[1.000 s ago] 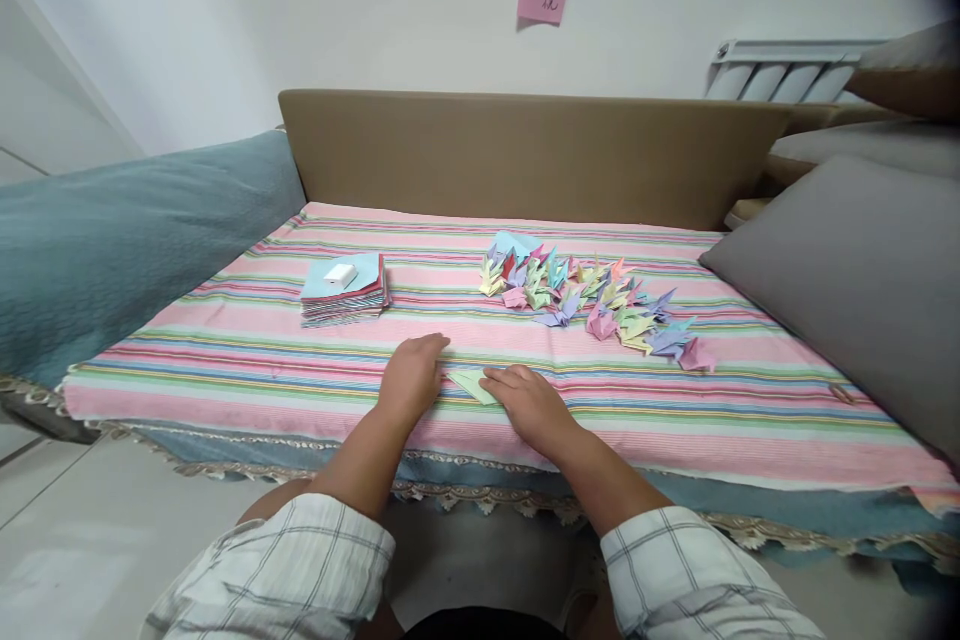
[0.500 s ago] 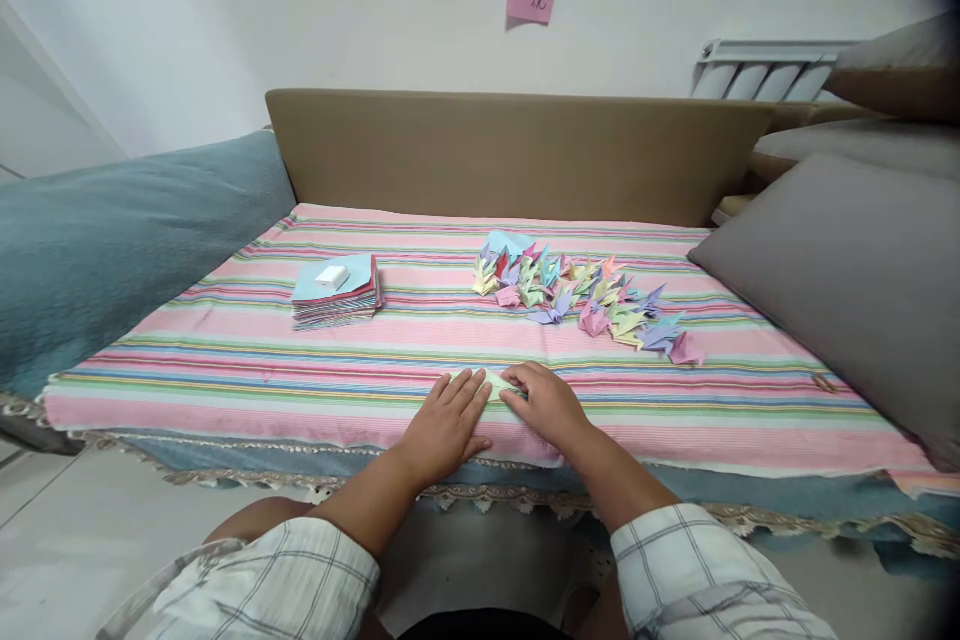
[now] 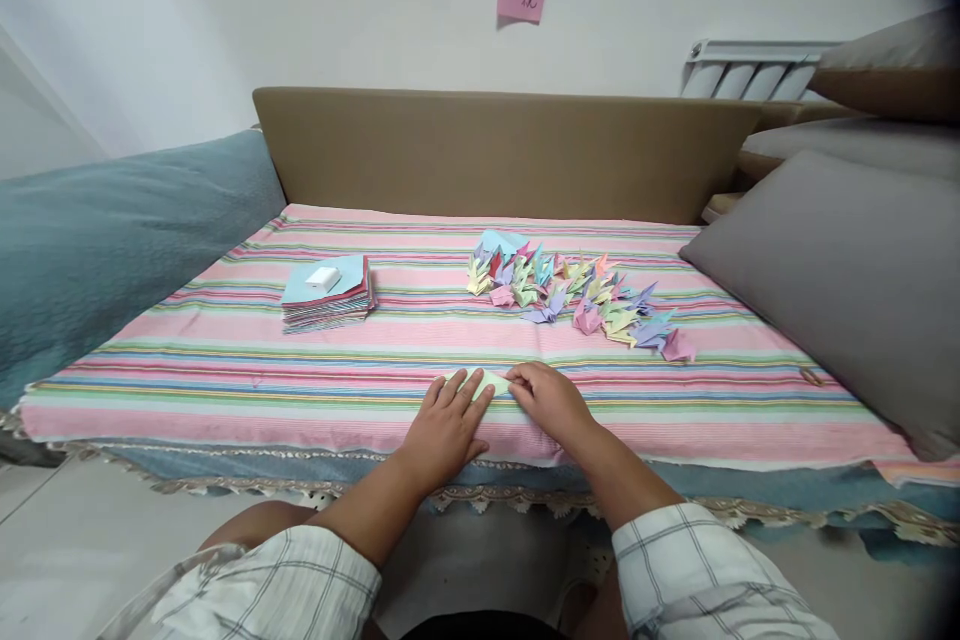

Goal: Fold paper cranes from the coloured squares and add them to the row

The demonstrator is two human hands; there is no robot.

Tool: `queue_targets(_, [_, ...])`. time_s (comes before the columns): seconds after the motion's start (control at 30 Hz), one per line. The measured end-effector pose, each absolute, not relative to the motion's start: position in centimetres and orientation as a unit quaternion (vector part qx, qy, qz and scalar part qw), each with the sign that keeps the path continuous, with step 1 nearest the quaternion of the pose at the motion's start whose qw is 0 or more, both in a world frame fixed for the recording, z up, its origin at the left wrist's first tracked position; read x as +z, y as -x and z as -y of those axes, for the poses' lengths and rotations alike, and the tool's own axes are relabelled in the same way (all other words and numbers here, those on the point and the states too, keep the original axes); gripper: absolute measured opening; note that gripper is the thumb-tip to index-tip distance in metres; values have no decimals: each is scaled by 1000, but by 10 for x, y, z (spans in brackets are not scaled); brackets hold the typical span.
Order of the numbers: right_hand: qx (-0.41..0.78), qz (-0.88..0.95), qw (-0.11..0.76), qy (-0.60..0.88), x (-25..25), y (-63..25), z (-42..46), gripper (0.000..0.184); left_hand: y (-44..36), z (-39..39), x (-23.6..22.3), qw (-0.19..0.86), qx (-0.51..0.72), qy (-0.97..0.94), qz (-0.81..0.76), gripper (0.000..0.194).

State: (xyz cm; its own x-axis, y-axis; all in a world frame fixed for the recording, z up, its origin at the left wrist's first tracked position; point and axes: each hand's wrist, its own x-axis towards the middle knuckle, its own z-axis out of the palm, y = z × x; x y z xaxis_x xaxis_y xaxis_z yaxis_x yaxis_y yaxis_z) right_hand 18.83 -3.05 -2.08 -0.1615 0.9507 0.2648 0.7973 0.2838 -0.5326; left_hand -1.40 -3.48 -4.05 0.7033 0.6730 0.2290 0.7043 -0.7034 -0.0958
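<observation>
A small piece of pale green folded paper [image 3: 491, 382] lies flat near the front edge of the striped cloth. My left hand [image 3: 446, 425] rests on it with straight, slightly spread fingers, covering its left part. At the paper's right tip, my right hand [image 3: 551, 405] has thumb and forefinger pinched together on the corner. The paper's pointed right end shows between the two hands. Beyond them spreads a cluster of folded paper cranes [image 3: 589, 318] in many colours.
To the left, a stack of coloured paper sheets [image 3: 330, 310] carries a small white block [image 3: 323, 279]. Striped cloth [image 3: 187, 355] covers the sofa seat. A grey cushion [image 3: 832, 290] leans at the right, with a small brown object [image 3: 811, 377] nearby. Behind stands the brown backrest [image 3: 495, 155].
My right thumb and forefinger have closed together at the paper's right tip, showing more of the paper. My left hand stays pressed on it. The camera view has shifted slightly.
</observation>
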Motion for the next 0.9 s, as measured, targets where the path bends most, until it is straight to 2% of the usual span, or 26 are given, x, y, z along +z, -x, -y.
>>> queue_targets(0.3, [171, 748, 295, 569, -24, -200, 27, 17, 15, 35, -40, 85, -83, 922, 370, 75])
queue_targets(0.47, [199, 776, 326, 502, -23, -203, 29, 25, 15, 35, -41, 83, -85, 921, 371, 75])
queue_targets(0.9, [159, 803, 308, 485, -25, -203, 21, 18, 16, 34, -42, 78, -87, 922, 368, 75])
